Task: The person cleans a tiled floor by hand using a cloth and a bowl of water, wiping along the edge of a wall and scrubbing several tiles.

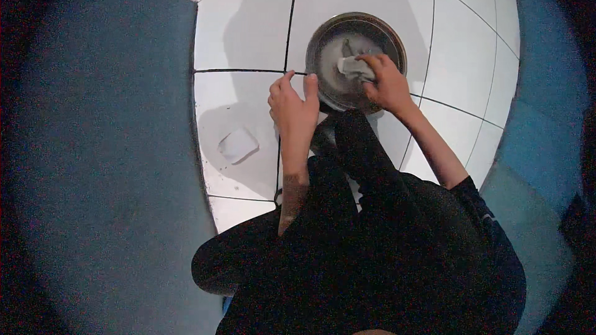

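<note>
A round, dark-walled metal pan [315, 56] with a brownish rim stands on white tiles. Its bottom looks cloudy and whitish, and a small dark greenish shape [347, 46] shows there. Over the pan, my right hand [390, 89] has its fingers closed on a crumpled pale grey-white piece [356, 68], perhaps cloth or sponge. My left hand [294, 108] is beside the pan's left rim, thumb and fingers apart, holding nothing. Whether its thumb touches the rim I cannot tell. A white squarish object [238, 146] lies on the floor to the left of my left forearm.
White floor tiles [242, 31] with dark joints surround the pan. A grey-blue surface [124, 124] borders them on the left, and a bluish one [546, 99] on the right. My dark-clothed legs [366, 155] reach close to the pan's near side. Small dark specks lie near the white object.
</note>
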A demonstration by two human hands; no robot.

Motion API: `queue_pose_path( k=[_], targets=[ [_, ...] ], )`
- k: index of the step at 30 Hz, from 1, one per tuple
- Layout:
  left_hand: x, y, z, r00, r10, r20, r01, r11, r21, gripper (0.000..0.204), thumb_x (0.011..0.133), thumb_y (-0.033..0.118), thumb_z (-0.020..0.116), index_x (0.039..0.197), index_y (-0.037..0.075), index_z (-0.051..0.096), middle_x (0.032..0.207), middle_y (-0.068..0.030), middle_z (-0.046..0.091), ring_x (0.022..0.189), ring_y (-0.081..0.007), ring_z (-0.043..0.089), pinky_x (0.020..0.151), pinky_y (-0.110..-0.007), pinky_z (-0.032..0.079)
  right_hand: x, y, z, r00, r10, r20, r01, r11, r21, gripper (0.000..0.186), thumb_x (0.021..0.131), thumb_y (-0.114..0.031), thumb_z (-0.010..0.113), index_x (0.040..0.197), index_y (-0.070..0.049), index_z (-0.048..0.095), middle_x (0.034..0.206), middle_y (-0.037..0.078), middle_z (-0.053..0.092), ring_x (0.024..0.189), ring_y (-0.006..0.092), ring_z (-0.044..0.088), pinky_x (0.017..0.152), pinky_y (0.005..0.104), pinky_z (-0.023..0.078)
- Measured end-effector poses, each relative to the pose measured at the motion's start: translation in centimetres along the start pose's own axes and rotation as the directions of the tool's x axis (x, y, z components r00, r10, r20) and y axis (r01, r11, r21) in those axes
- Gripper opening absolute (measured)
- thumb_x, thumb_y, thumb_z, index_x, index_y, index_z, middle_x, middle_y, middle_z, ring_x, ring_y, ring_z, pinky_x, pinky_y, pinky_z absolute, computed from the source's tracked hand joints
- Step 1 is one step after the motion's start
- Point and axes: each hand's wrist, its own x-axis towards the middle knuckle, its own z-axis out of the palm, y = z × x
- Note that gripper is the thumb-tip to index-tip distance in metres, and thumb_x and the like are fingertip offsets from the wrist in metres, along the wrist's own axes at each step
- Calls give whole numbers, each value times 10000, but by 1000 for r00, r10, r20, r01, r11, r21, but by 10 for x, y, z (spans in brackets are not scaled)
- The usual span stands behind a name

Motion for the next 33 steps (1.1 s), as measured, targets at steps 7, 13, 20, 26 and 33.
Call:
queue_pose_path(
  k=[7,13,20,26,33],
  targets=[
    [-1,-7,32,1000,-7,3,7,994,-107,653,904,376,506,1346,-44,272,1286,-285,342,1142,-436,414,966,-501,353,9,35,-18,738,389,552,-619,64,783,396,761,-189,511,1145,-94,540,904,28,559,770,156,539,535,292,452],
    [-15,-11,69,996,-78,-48,32,782,-622,646,928,254,495,1373,-75,162,1328,-299,263,1222,-429,340,1010,-494,312,17,15,-25,736,162,657,-547,-429,719,413,842,-416,533,1079,-78,552,894,90,597,649,172,535,387,223,365],
    [-28,-40,99,964,215,-158,-260,890,-375,698,929,277,488,1400,-69,106,1398,-301,200,1295,-444,245,1071,-487,222,87,-15,-35,845,277,457,-489,54,871,391,834,-346,638,1120,-89,567,876,84,643,649,166,622,556,271,513],
    [-23,-43,101,968,219,-122,-247,913,-326,753,907,308,530,1400,-72,107,1403,-306,193,1291,-443,258,1046,-488,282,200,-35,-15,919,-278,-278,310,948,77,319,734,-146,676,1030,-64,589,1007,136,593,909,306,597,761,379,509],
    [-16,-49,123,934,272,-233,-331,905,-269,810,860,409,581,1387,-44,165,1360,-285,301,1243,-432,338,1034,-477,303,241,-11,21,805,-563,-187,528,823,-207,371,714,-104,697,1071,-140,603,1028,101,607,970,305,590,831,370,491]
  ],
)
